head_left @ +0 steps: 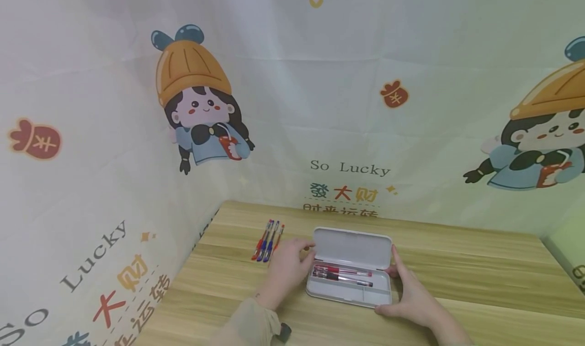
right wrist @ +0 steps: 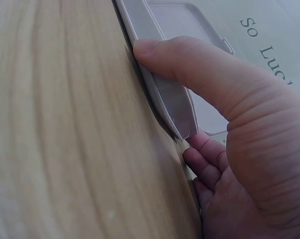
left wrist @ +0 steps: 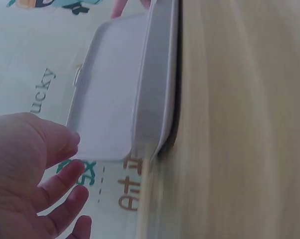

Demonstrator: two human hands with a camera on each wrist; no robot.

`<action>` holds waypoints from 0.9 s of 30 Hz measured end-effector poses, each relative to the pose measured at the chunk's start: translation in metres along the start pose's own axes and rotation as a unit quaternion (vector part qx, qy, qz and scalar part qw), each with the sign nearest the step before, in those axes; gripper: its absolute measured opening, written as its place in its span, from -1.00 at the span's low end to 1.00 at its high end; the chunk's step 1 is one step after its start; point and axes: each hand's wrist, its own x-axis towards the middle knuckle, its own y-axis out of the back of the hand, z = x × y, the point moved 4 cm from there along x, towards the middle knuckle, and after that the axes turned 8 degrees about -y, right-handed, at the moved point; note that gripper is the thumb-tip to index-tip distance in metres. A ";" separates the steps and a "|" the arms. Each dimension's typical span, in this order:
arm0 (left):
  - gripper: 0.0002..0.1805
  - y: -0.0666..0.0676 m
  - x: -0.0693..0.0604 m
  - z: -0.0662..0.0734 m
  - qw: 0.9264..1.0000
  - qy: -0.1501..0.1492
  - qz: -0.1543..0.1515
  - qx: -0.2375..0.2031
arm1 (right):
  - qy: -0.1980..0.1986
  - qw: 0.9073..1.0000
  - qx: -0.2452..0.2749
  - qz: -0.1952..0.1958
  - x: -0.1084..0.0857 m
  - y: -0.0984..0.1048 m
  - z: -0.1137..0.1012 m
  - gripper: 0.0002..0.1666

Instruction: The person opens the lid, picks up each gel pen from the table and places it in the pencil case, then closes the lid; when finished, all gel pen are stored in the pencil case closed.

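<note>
A light-coloured pencil case [head_left: 335, 292] lies on the table with its lid [head_left: 352, 247] raised. Inside its back compartment are a red pen [head_left: 363, 273] and a dark pen [head_left: 352, 281]. My left hand [head_left: 289, 264] is at the left edge of the lid, its fingers loosely bent; in the left wrist view one fingertip meets or nearly meets the lid's edge. At the case's right end my right hand [head_left: 411, 292] grips it, thumb on the front side [right wrist: 165, 84] and the other fingers behind.
Several red and blue pens [head_left: 268, 242] lie side by side on the wooden table [head_left: 457, 264], left of the case. A printed cloth [head_left: 292, 107] hangs behind the table and along its left side. A dark object [head_left: 284, 332] shows beside the left sleeve.
</note>
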 end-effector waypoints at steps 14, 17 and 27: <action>-0.60 0.033 0.004 -0.055 0.991 0.107 0.085 -0.012 | -0.001 1.000 0.004 -0.001 0.000 0.000 0.001 0.93; -0.57 0.037 0.002 -0.065 0.988 0.128 0.080 -0.006 | 0.001 1.000 0.004 -0.001 0.000 0.000 0.001 0.93; -0.54 0.041 -0.005 -0.089 0.982 0.173 0.073 0.037 | 0.001 1.000 0.000 -0.004 0.000 0.000 0.000 0.92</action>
